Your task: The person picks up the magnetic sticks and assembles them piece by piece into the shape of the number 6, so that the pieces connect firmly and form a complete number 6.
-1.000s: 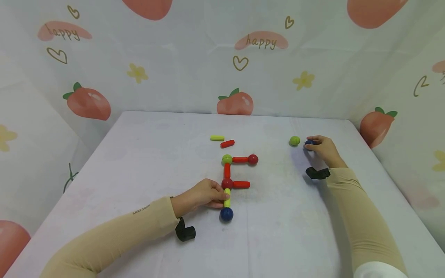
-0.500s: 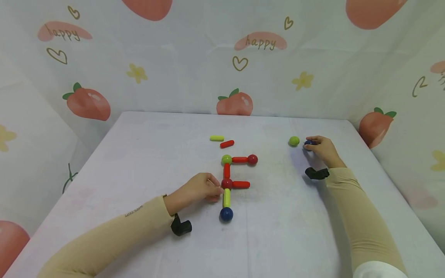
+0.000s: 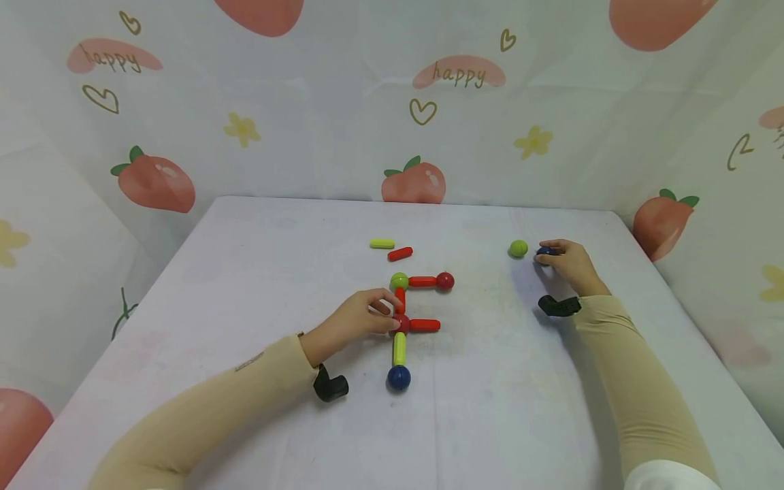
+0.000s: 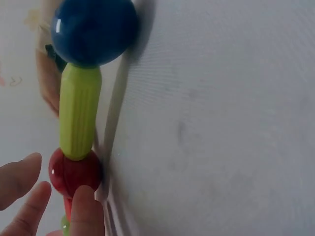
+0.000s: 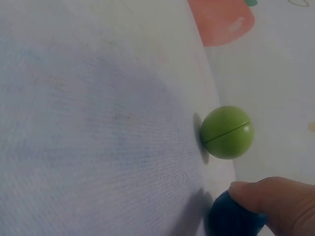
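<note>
On the white table, a figure of magnetic rods and balls lies in the middle. A red ball (image 4: 74, 172) joins a yellow-green rod (image 3: 399, 348), a red rod (image 3: 425, 325) and another red rod leading up to a green ball (image 3: 399, 280). Below the yellow-green rod sits a blue ball (image 3: 399, 378). My left hand (image 3: 358, 320) is at the red ball, its thumb over the ball's edge and its other fingers spread apart from it. My right hand (image 3: 569, 265) pinches a second blue ball (image 5: 234, 216) at the back right; its far fingers are hidden in the right wrist view.
Beside the right hand rests a loose green ball (image 3: 518, 248). A loose yellow-green rod (image 3: 382, 243) and a loose red rod (image 3: 400, 254) lie behind the figure. From the green ball a red rod (image 3: 422, 281) runs right to a red ball (image 3: 445, 281). A printed cloth hangs behind.
My left hand lets go of the yellow-green rod, draws back left, then moves up to the red ball. The right hand stays at its blue ball.
</note>
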### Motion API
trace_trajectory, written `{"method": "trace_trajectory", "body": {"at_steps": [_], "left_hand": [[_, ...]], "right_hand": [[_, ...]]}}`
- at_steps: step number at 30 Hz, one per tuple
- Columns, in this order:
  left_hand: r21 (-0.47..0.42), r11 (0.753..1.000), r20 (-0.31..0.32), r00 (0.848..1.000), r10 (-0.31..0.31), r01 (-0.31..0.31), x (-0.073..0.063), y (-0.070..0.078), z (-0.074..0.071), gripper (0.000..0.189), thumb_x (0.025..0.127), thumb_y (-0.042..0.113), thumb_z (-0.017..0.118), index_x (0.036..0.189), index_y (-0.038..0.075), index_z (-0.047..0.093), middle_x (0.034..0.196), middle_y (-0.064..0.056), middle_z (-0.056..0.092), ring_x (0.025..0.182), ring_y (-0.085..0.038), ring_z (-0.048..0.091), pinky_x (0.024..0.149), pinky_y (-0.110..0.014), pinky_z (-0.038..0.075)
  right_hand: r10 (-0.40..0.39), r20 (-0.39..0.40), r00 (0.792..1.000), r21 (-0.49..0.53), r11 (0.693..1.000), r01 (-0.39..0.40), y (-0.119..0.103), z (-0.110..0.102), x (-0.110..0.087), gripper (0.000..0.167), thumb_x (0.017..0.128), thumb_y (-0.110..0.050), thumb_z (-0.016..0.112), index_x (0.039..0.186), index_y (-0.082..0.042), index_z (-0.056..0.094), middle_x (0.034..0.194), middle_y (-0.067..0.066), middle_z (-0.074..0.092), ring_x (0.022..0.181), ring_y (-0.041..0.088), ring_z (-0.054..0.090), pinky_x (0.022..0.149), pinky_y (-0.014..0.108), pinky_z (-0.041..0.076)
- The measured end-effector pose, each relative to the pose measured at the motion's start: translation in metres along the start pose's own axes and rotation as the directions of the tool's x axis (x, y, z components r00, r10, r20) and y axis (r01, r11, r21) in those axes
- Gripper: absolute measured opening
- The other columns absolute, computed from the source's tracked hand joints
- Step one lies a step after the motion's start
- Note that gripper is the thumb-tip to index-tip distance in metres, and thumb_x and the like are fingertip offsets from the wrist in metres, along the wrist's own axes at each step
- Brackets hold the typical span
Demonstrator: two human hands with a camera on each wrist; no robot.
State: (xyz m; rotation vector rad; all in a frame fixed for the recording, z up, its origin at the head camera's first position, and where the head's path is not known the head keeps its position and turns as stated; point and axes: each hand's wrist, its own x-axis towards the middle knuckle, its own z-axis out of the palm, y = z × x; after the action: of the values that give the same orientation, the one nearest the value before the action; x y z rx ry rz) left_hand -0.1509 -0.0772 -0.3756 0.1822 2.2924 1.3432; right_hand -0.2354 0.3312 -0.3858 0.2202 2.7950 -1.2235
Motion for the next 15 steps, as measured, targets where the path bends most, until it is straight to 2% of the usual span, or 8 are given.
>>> {"method": "trace_trajectory", "body": {"at_steps": [7,15], "left_hand": [[0.033,0.999,-0.007,1.0,-0.018,0.019,0.0056,-0.0043,0.0039,0.02,0.084,0.015,0.076,0.103,0.018,0.07,0.1,-0.006,0.065,0.088,-0.019,0.061,0.072,-0.027,0.054],[0.076,0.996,-0.009,0.999,-0.042,0.042,0.007,-0.003,0.004,0.022,0.084,0.02,0.076,0.105,0.021,0.073,0.102,-0.004,0.066,0.095,-0.019,0.06,0.075,-0.028,0.053]], "right_hand": [[0.003,0.012,1.0,0.01,1.0,-0.003,-0.0014,-0.0005,0.0002,0.05,0.094,-0.014,0.059,0.137,0.008,0.045,0.142,0.035,0.038,0.134,0.046,0.035,0.108,0.056,0.033],[0.019,0.025,1.0,-0.008,1.0,-0.019,-0.0029,-0.0012,-0.0003,0.05,0.096,-0.015,0.058,0.138,0.006,0.044,0.144,0.035,0.036,0.135,0.047,0.033,0.107,0.056,0.033]]}}
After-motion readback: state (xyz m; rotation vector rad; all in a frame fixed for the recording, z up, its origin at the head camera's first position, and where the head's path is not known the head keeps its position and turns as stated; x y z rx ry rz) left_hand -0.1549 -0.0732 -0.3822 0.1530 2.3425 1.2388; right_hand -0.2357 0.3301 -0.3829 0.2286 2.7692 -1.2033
